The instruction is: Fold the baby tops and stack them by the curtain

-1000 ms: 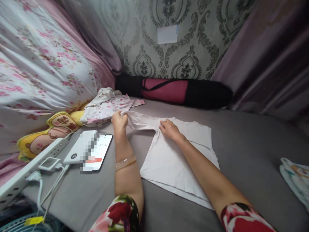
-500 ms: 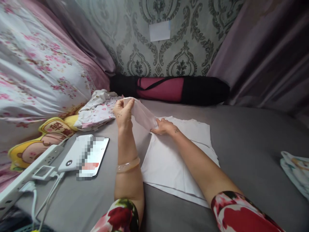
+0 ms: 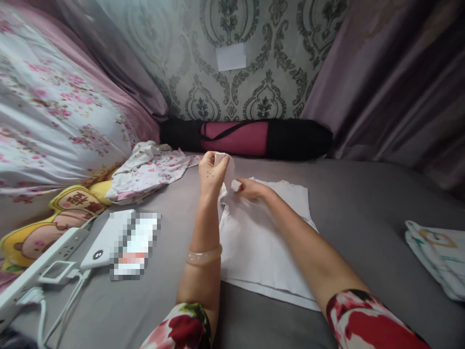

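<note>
A white shirt (image 3: 257,252) lies flat on the grey bedsheet, its left part lifted and bunched. My left hand (image 3: 211,175) pinches the end of its sleeve (image 3: 229,172) and holds it up above the sheet. Close by on the right, my right hand (image 3: 251,189) grips the cloth near where the sleeve joins the body; its fingertips are partly hidden in the folds. The raised sleeve hangs in a short fold between the two hands.
A black and pink long bag (image 3: 236,138) lies along the wall. Left are crumpled patterned clothes (image 3: 148,174), a yellow cushion (image 3: 47,223), a white power bank (image 3: 109,240), a phone (image 3: 140,242) and a power strip (image 3: 65,247) with cables. Folded cloth (image 3: 436,252) lies right.
My left hand has moved right with the sleeve end, towards my right hand. The sleeve, stretched out before, now hangs folded, and the shirt's left edge has bunched up.
</note>
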